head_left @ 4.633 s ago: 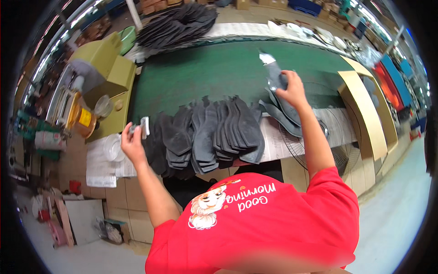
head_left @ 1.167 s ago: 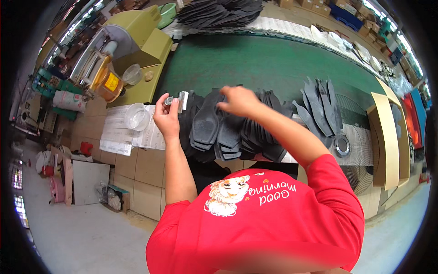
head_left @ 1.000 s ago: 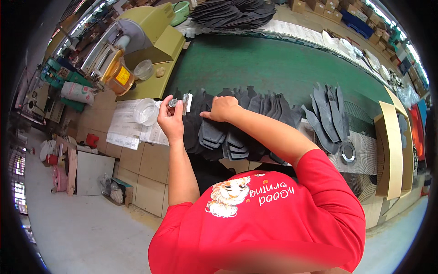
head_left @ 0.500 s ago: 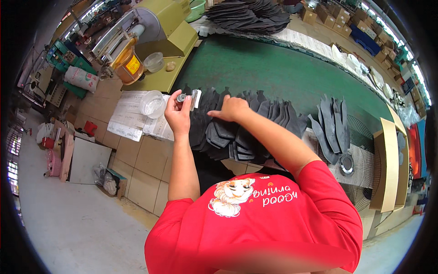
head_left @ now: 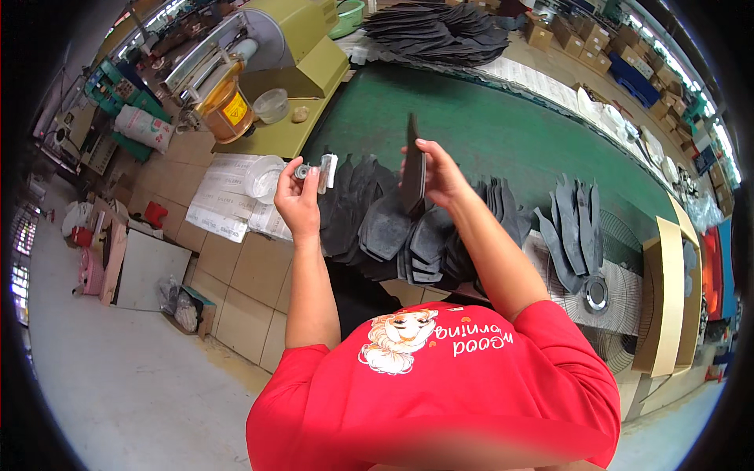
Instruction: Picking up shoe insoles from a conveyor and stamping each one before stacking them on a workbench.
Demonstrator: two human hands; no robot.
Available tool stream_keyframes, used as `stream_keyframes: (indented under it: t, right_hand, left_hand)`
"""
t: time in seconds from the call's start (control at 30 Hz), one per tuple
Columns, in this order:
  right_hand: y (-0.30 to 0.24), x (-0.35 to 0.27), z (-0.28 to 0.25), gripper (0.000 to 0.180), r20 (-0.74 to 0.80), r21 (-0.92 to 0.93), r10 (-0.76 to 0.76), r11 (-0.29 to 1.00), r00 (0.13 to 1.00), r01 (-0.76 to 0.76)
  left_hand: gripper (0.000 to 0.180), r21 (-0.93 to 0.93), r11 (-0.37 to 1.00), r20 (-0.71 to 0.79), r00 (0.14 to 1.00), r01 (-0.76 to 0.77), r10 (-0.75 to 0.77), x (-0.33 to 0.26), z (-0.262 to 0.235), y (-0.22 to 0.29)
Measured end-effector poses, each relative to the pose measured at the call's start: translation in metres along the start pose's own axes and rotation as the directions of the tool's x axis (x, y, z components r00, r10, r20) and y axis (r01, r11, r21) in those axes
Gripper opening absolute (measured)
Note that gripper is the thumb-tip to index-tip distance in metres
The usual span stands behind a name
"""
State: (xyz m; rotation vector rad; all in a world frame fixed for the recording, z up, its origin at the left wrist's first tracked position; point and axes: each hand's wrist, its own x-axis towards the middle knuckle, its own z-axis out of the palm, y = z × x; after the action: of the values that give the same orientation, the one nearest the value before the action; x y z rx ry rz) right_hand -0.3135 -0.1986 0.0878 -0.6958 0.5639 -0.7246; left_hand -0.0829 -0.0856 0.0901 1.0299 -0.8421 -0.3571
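My right hand holds a flat dark grey cut piece upright, lifted above a fanned row of similar dark pieces at the near edge of the green table. My left hand is closed on a small silvery tool with a white head, held just left of the row. A second fan of dark pieces lies further right, beside a round metal fan grille.
A yellow-green machine with a clear cup stands at the back left. A big heap of dark pieces lies at the far end. Papers and a plastic bag lie left; cardboard sheets stand right.
My right hand, flat on the row before, has picked up one dark piece and raised it on edge. My left hand has stayed beside the row with its tool.
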Motion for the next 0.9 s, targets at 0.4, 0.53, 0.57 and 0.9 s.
stream_keyframes:
  t: [0.4, 0.53, 0.57, 0.9]
  right_hand:
    - [0.001, -0.054, 0.004, 0.087, 0.054, -0.956, 0.032, -0.287, 0.998, 0.061]
    - [0.007, -0.064, -0.003, 0.086, 0.200, -0.967, -0.170, -0.192, 0.965, 0.166]
    - [0.006, -0.066, 0.001, 0.085, 0.239, -0.956, -0.245, -0.231, 0.940, 0.182]
    - [0.005, -0.077, 0.010, 0.077, 0.387, -0.910, -0.358, -0.299, 0.850, 0.288]
  left_hand:
    - [0.032, -0.014, 1.000, 0.093, 0.996, -0.019, 0.020, -0.002, 0.018, 0.002]
    - [0.031, 0.132, 0.991, 0.169, 0.986, -0.011, -0.011, -0.006, 0.025, -0.005]
    - [0.032, 0.180, 0.983, 0.178, 0.984, -0.028, -0.005, -0.008, 0.025, -0.006]
    - [0.035, 0.521, 0.817, 0.337, 0.939, -0.246, 0.067, -0.023, 0.038, -0.007]
